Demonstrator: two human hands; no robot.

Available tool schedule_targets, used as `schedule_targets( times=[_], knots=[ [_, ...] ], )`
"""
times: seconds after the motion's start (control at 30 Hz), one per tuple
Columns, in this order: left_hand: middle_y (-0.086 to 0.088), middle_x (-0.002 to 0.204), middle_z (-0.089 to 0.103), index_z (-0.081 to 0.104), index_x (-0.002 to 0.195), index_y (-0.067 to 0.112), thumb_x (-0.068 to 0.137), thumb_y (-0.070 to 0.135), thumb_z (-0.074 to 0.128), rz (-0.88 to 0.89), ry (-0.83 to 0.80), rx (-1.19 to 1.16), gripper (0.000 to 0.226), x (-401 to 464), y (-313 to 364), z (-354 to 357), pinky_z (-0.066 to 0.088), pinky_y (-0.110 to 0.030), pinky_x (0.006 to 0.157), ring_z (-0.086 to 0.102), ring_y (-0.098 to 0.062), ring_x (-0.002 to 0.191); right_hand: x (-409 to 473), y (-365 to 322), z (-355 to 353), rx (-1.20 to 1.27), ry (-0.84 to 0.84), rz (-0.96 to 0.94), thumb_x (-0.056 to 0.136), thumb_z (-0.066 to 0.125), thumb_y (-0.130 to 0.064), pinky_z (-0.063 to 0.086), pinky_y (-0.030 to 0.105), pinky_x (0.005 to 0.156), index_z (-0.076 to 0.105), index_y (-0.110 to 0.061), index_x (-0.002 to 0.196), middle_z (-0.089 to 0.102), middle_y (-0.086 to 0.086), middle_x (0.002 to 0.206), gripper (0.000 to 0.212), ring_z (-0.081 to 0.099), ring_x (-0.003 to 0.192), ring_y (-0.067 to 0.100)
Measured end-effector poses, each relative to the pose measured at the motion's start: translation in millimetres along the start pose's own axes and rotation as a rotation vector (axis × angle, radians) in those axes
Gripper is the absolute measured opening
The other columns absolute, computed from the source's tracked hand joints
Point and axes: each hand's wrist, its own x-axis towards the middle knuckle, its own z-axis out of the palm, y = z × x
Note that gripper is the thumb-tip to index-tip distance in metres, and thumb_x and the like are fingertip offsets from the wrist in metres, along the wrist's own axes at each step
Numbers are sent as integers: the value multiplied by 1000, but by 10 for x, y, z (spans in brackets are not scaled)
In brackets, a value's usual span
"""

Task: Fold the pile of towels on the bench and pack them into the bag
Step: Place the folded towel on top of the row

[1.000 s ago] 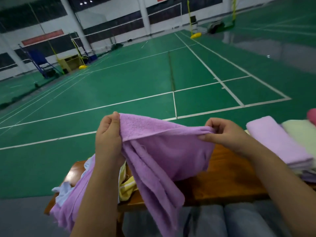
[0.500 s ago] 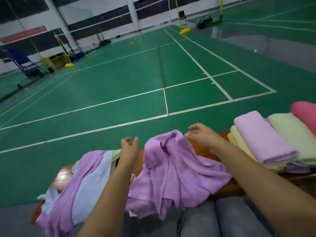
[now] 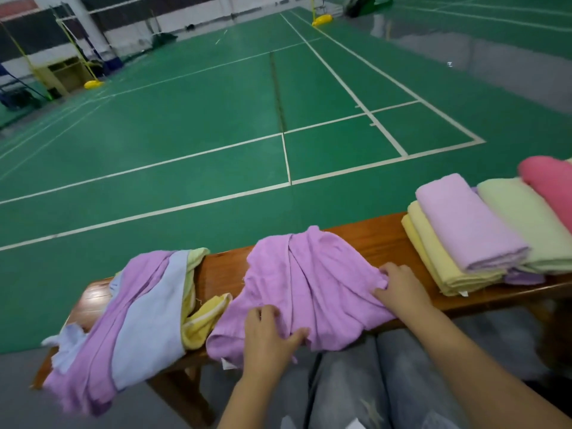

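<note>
A second ago the purple towel [image 3: 309, 286] hung in the air, pinched between both hands; half a second ago it had been dropped in a rumpled heap on the table [image 3: 371, 239] with both hands just clear of it. Now it lies spread across the middle of the table, its near part spilling over the near edge toward the person's knees, and both hands have come back down onto it. The left hand [image 3: 269, 339] rests on the cloth at the near edge, fingers [image 3: 266, 314] fairly straight and the thumb spread out to the side, pressing rather than gripping as far as I can judge. The right hand [image 3: 399, 283] sits on the towel's right side, its fingers curled and bunching a bit of cloth at the fingertips, so it seems to be pinching that edge. The towel is still creased down its middle, so I judge this as the flattening stage before the first fold, not a fold yet made. Toward the table's left end the unfolded pile [image 3: 136, 308] of purple, pale blue and yellow cloths hangs over the near edge and the end. At the right end sits the folded stack [image 3: 470, 230], with a purple one on yellow ones, a pale green one and a pink one beside it. No bag shows in view, so packing looks well off.
</note>
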Motion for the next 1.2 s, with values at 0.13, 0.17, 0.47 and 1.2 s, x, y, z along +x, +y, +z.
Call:
schedule_targets(
  times=[0.13,0.17,0.47,1.2],
  knots=[
    [0,101,49,54,104,18,75,18,73,-67,-172,-14,34,-26,-39,-122,46,-33,79,52,-19,89,-99,43,-32,199,-30,-19,78,71,-14,38,26,69,62,-8,107,66,10,100,30,59,91,25],
    [0,97,54,56,101,19,79,13,67,-64,-178,-19,25,-29,-30,-187,48,-33,77,55,-17,83,-122,40,-63,261,-18,-30,78,71,-12,37,25,67,64,-9,101,66,7,94,24,58,87,21],
    [8,88,66,65,92,21,94,20,60,8,-51,-387,5,-132,545,-662,47,-10,57,62,-9,83,-275,-168,-364,243,298,-195,86,65,-23,41,28,72,59,-19,81,59,3,96,9,54,85,18],
    [-12,96,71,59,111,12,90,5,64,-230,-269,-1052,24,-296,1108,-664,57,-28,71,73,-20,84,-966,-750,-390,422,32,-589,80,65,9,49,12,82,67,12,101,69,23,96,21,60,90,17]
  ],
)
